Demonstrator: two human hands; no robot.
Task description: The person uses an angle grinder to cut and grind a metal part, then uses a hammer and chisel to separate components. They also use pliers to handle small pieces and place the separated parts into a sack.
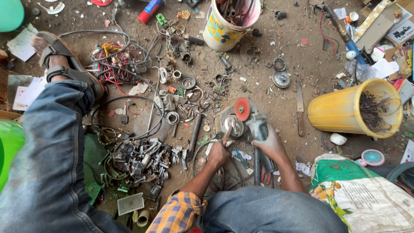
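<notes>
Right hand [269,144] closed round body of angle grinder [255,123], red disc [242,109] at front, tilted up. Left hand [218,153] closed on a thin tool handle, tip touching round metal part [233,125] on the ground, just beside disc. Grinder and part sit centre of dirt floor, btwn knees. Left of hands: heap of black scrap parts [138,159], wire tangle [114,60]. Right: yellow bucket [351,110] on its side w/ metal shavings. Above: white bucket [226,23] of tools.

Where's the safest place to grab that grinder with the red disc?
Probably by its grey body, behind the head, coming from the near side as the right hand does. The angle grinder points its red disc away, so a grip there stays clear of it.
</notes>
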